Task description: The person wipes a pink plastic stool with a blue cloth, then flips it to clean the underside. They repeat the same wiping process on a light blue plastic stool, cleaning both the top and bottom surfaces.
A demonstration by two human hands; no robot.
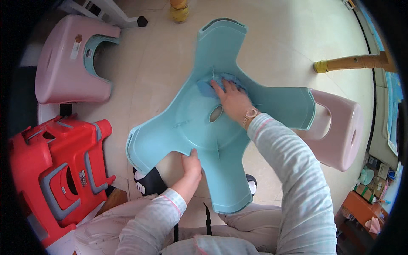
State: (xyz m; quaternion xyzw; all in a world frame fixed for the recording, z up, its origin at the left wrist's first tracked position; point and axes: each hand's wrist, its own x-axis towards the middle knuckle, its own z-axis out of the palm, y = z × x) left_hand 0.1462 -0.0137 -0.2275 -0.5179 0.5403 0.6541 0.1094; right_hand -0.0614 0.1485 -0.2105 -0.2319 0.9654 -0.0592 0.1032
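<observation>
An upturned teal plastic stool (197, 124) is held before me, its hollow underside facing up and its four-legged shape spread wide. My left hand (192, 164) grips the rim between two of the legs on the near side, thumb on the inner face. Inside the hollow, my right hand (234, 98) presses a blue cloth (207, 87) against the far part of the underside. The fingers lie over the cloth and hide some of it. Just left of my right wrist, an oval hole (216, 113) in the seat shows the floor.
Pink stools stand at the left (60, 63) and right (341, 134). Red and grey plastic stools (70, 172) are stacked at the lower left. Wooden legs with yellow wraps (347, 63) and a white metal frame (111, 14) touch the tiled floor (153, 63).
</observation>
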